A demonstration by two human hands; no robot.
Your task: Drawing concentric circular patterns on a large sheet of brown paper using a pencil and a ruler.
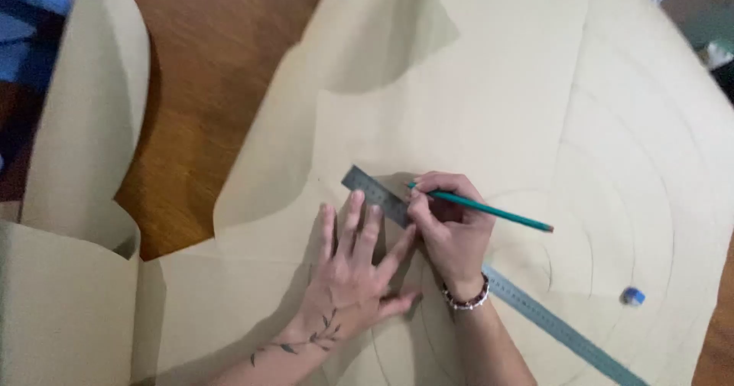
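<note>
A big sheet of tan paper [489, 88] lies over a wooden table, with faint pencil arcs drawn on its right part. A long steel ruler [550, 325] runs diagonally across it from upper left to lower right. My left hand [355, 267] lies flat with spread fingers on the paper, its fingertips at the ruler's upper end. My right hand [451, 225] crosses over the ruler and grips a green pencil [489, 209], tip down beside the ruler's edge. The middle stretch of the ruler is hidden under that hand.
A small blue and white eraser [632, 296] rests on the paper at the lower right. Bare brown tabletop [199, 88] shows at the upper left. More tan paper [84, 126] curls up along the left edge. Blue cloth [30, 19] sits in the top left corner.
</note>
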